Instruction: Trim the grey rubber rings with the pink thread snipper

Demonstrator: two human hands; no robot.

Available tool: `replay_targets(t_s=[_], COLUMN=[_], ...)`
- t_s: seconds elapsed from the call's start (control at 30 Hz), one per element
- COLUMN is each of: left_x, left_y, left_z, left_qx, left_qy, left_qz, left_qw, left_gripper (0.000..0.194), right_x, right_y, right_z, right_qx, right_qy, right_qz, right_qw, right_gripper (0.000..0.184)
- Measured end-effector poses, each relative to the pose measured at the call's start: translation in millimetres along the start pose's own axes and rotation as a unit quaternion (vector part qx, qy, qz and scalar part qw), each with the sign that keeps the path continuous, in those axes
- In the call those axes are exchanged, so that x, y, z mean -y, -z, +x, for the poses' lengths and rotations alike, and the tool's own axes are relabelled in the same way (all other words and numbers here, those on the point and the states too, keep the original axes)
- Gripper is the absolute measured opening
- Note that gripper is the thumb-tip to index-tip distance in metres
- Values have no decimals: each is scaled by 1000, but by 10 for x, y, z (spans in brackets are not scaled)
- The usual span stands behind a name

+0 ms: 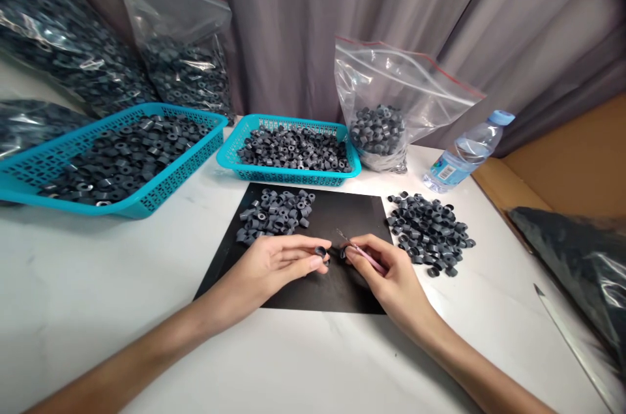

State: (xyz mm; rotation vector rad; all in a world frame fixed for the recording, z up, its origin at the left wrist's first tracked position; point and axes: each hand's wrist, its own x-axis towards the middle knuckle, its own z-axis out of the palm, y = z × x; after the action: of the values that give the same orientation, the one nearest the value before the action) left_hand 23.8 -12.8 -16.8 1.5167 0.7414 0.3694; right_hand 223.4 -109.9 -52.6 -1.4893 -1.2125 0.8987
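Observation:
Over the black mat [337, 293], my left hand [278, 261] pinches a small dark grey plastic cap [321, 251] between thumb and fingers; a second one seems to sit just below it. My right hand [384, 264] is closed around a thin pink-handled tool [369, 259] with a slim metal tip pointing up and left. Its fingertips also grip another dark cap [343, 253]. The two hands are a short gap apart. A pile of grey parts [278, 212] lies on the mat behind my left hand. More caps are heaped in a pile [430, 231] right of the mat.
Two blue baskets, one left [141, 202] and one centre [293, 178], hold many grey parts. Zip bags of parts stand behind, including one bag [379, 130] near a water bottle [462, 153]. A cardboard box [572, 147] and a white strip [570, 336] are at right.

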Motion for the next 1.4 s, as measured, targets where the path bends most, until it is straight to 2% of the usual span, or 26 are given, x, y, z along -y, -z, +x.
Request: replay_targets(t_s=[0.23,0.53,0.73,0.9,1.17,1.4], left_x=[8,23,54,37,-8,-8], left_y=[-14,-35,-32,-30,-42,-53], left_z=[1,0,-2,-7,-22,-24], left_qx=[-13,-3,1,-7,-2,6], left_qy=[-11,-11,-11,-7,-2,6], left_qz=[10,4,-30,-32,-42,-52], left_qw=[1000,1000,999,999,999,999], left_gripper=[31,28,25,25,25,27], right_x=[43,22,43,101,120,107], right_y=[-2,10,14,42,115,120], right_z=[-26,-20,-38,-68,-82,-67], right_qx=[9,13,-7,-27,43,55], right_qy=[0,10,40,64,136,157], right_qz=[-9,-16,-73,-65,-86,-95], right_qw=[1000,1000,996,995,986,981], right_gripper=[29,29,24,29,26,27])
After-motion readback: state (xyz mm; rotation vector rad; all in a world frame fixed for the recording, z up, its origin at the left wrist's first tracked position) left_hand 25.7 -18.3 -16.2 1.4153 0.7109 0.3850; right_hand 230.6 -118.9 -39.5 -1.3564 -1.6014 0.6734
